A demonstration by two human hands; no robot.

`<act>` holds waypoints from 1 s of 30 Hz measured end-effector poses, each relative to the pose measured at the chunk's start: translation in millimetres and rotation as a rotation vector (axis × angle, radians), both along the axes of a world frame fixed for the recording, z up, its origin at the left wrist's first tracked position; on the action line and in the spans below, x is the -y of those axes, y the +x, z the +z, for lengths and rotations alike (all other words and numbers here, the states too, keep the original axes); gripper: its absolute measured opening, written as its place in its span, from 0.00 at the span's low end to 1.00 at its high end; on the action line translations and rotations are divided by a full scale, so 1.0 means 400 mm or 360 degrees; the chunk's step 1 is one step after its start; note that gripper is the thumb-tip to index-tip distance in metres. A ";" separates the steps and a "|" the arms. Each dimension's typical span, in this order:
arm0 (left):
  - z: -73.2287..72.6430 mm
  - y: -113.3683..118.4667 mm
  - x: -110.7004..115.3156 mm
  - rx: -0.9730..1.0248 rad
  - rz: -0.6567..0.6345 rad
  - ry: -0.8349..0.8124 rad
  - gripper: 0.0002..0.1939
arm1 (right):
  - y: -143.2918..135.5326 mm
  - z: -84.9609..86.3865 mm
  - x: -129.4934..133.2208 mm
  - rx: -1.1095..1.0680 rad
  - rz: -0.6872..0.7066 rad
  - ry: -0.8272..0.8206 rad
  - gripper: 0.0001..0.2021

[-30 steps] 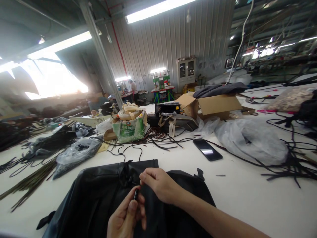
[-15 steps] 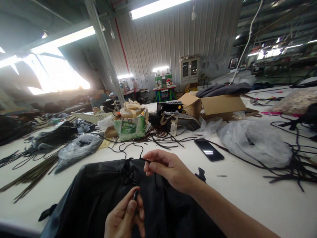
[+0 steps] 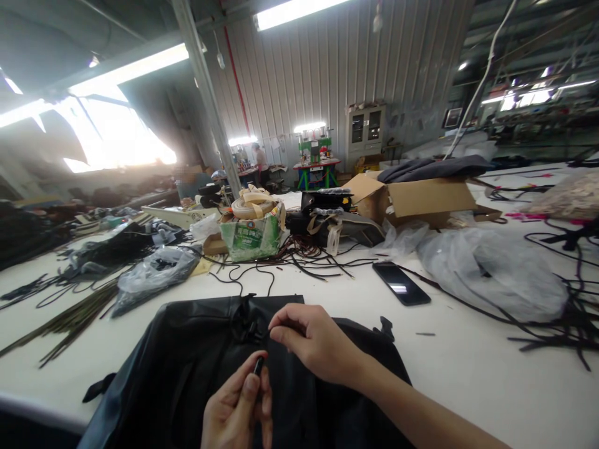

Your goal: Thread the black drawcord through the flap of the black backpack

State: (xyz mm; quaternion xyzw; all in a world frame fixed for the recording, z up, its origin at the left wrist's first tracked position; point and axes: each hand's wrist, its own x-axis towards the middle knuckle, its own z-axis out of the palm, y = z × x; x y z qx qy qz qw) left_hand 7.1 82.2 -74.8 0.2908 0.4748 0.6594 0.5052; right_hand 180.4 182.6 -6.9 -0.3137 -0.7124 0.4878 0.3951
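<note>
A black bag (image 3: pixel 182 355) lies on the table in front of me, with a black buckle (image 3: pixel 250 327) on its upper middle. Low over the bag, my left hand (image 3: pixel 241 402) pinches a small black cylindrical piece (image 3: pixel 258 366) upright between thumb and fingertips. Just above and to the right of it, my right hand (image 3: pixel 313 340) is closed in a pinch on a thin black cord, mostly hidden by the fingers. The two hands are a short gap apart. A second buckle (image 3: pixel 387 327) sticks out at the bag's right edge.
A phone (image 3: pixel 401 284) lies on the white table, behind the bag to the right. Further back are a green bag (image 3: pixel 250 237) of webbing rolls, loose black cords (image 3: pixel 311 265) and a cardboard box (image 3: pixel 430 198). Plastic bags (image 3: pixel 491 271) sit at both sides. A person (image 3: pixel 261 163) is far off.
My right hand has moved down and closer to the small piece in my left hand. My left hand has hardly moved. The whole view has shifted slightly.
</note>
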 end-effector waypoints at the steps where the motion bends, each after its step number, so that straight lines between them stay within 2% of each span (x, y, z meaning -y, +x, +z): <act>1: -0.004 -0.001 0.001 -0.0020 0.0003 -0.0005 0.33 | -0.003 -0.002 0.003 0.0023 -0.0007 0.0063 0.06; 5: -0.016 -0.008 0.001 -0.0113 0.0061 -0.0027 0.35 | -0.008 -0.003 0.013 0.0098 -0.0021 0.0264 0.06; 9: -0.023 -0.013 0.000 -0.0200 0.0097 -0.0016 0.35 | -0.009 0.002 0.018 0.0173 -0.0024 0.0103 0.12; 13: -0.022 -0.010 0.000 -0.0230 0.0073 0.0063 0.33 | 0.009 0.022 -0.001 -0.0363 0.0024 -0.0238 0.16; 16: -0.019 -0.005 -0.001 -0.0241 0.0078 0.0067 0.32 | 0.036 0.045 -0.024 -0.0648 0.0010 -0.0299 0.21; 20: -0.018 -0.001 -0.002 -0.0201 0.0092 0.0067 0.31 | 0.066 0.066 -0.038 -0.0656 -0.0037 -0.0190 0.20; 23: -0.018 0.000 0.000 -0.0190 0.0111 0.0078 0.30 | 0.068 0.064 -0.031 -0.0493 -0.0011 -0.0180 0.17; 25: -0.016 0.000 0.003 -0.0202 0.0125 0.0072 0.30 | 0.060 0.052 -0.024 -0.0252 -0.0020 -0.0060 0.11; 27: -0.014 -0.001 0.007 -0.0213 0.0139 0.0060 0.30 | 0.045 0.031 -0.018 0.0006 -0.0015 0.0232 0.07; 30: -0.015 -0.002 0.013 -0.0248 0.0174 0.0050 0.30 | 0.022 -0.006 -0.012 0.0248 0.0064 0.0588 0.09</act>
